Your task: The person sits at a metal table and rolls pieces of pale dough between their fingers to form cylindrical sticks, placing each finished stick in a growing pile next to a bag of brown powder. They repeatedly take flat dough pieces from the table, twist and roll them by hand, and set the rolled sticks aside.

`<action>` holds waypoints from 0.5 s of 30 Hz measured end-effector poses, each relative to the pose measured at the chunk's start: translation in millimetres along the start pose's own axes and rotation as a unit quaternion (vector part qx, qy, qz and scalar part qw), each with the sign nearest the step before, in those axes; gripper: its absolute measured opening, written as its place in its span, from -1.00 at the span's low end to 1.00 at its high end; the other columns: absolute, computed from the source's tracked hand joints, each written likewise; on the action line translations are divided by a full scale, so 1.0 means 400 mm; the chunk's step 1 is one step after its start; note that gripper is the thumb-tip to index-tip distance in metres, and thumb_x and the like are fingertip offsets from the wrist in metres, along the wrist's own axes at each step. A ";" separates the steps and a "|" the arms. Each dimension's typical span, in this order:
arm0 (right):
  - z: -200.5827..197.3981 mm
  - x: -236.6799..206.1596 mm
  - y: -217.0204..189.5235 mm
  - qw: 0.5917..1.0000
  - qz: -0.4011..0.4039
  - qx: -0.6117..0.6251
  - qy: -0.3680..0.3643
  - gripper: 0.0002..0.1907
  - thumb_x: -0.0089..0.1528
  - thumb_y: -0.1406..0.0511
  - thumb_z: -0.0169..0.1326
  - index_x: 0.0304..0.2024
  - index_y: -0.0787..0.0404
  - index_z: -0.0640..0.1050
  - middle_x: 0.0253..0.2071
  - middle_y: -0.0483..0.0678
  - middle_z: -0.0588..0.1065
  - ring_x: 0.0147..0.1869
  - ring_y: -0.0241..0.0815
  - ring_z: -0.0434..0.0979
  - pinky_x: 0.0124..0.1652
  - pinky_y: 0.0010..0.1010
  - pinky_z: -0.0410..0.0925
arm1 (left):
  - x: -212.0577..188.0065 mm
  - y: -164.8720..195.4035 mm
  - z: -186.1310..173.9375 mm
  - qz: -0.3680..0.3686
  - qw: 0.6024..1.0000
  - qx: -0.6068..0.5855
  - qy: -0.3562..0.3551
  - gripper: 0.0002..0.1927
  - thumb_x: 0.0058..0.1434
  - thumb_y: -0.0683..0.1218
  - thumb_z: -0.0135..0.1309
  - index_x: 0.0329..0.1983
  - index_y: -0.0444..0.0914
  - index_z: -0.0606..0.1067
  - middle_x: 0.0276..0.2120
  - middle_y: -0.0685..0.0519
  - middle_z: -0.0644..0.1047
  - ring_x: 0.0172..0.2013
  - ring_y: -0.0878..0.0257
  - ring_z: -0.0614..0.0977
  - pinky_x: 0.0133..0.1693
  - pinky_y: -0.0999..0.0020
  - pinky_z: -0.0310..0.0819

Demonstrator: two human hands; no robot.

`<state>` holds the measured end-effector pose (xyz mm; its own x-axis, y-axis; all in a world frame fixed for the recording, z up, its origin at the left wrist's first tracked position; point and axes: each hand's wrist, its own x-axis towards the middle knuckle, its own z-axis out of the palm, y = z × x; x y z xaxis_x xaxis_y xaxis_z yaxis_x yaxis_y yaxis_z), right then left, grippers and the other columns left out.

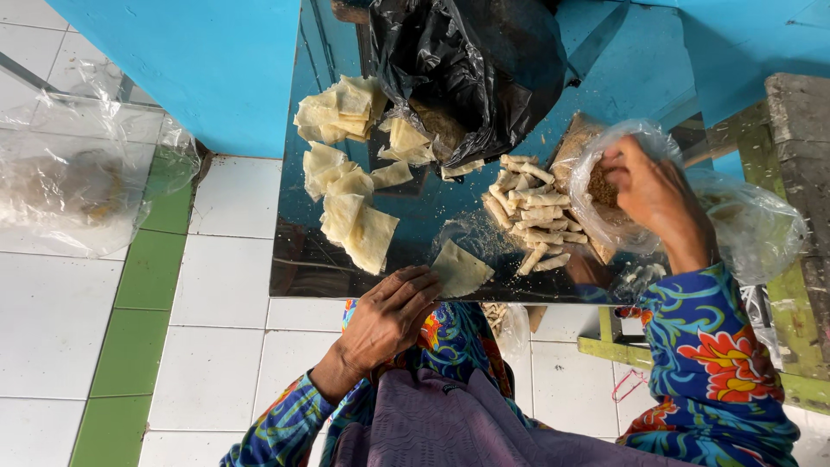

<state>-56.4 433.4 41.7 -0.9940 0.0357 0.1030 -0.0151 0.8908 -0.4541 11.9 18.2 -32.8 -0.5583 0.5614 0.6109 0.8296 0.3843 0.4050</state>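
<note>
My left hand [393, 316] rests at the near edge of a shiny metal tabletop [294, 268], its fingertips on one flat square pastry wrapper [461, 269]. My right hand [648, 190] reaches into a clear plastic bag [743, 220] and pinches brown crumbly filling [601, 184]. Between the hands lies a heap of rolled pastry sticks [532, 216]. Loose stacks of square wrappers [350, 203] lie on the left part of the tabletop.
A black plastic bag [471, 65] lies open at the far side of the tabletop. A clear plastic bag [69, 173] lies on the white and green tiled floor at left. A worn wooden bench [795, 173] stands at right. Blue walls rise behind.
</note>
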 end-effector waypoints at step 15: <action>0.032 -0.012 -0.006 0.992 0.066 -0.104 -0.003 -0.47 0.09 0.55 0.17 0.11 0.33 0.39 -0.16 0.26 0.59 -0.09 0.18 0.65 -0.12 -0.13 0.48 | 0.048 0.040 -0.014 -0.183 0.982 -0.043 0.000 -0.79 0.30 -0.18 0.19 -0.05 -0.31 0.48 -0.23 -0.05 0.54 -0.21 0.00 0.54 -0.10 0.13 0.42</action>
<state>-52.9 425.3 31.0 -0.9864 0.1567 0.0501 0.1377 0.9528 -0.2704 14.5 30.9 -11.0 -0.8191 0.3974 0.4138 0.5712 0.4968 0.6535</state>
